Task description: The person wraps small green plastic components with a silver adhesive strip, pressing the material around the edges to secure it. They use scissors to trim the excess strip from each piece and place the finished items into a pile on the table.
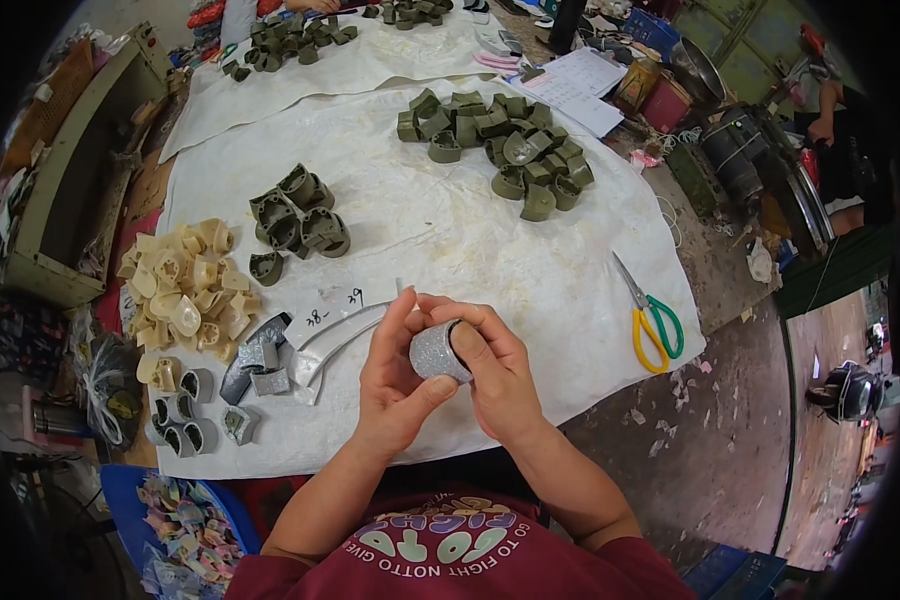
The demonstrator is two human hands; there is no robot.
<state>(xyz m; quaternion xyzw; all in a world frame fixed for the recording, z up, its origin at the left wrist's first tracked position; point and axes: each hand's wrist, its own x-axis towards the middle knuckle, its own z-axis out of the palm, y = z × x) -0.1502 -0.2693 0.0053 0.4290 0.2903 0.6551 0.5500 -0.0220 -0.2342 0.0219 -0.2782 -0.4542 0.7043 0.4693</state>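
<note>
In front of my chest, a silver glitter-covered shoe heel (432,354) is held between both hands. My left hand (390,388) cups it from the left, thumb along its lower side. My right hand (498,372) grips the right side, with the thumb pressed at its dark open end. Just left of my hands lie white curved pattern pieces (342,335) with handwriting and a grey glitter strip (245,375). Several silver-covered heels (202,436) stand at the near left corner, one heel (238,425) apart from them. Beyond sit bare dark green heels (300,218).
Beige heels (185,285) are piled at the left, green heels (500,140) farther back. Scissors (650,318) with yellow and green handles lie at the right on the white sheet (450,255). A blue basin (120,520) of scraps stands lower left. Another person's hand (822,130) shows at right.
</note>
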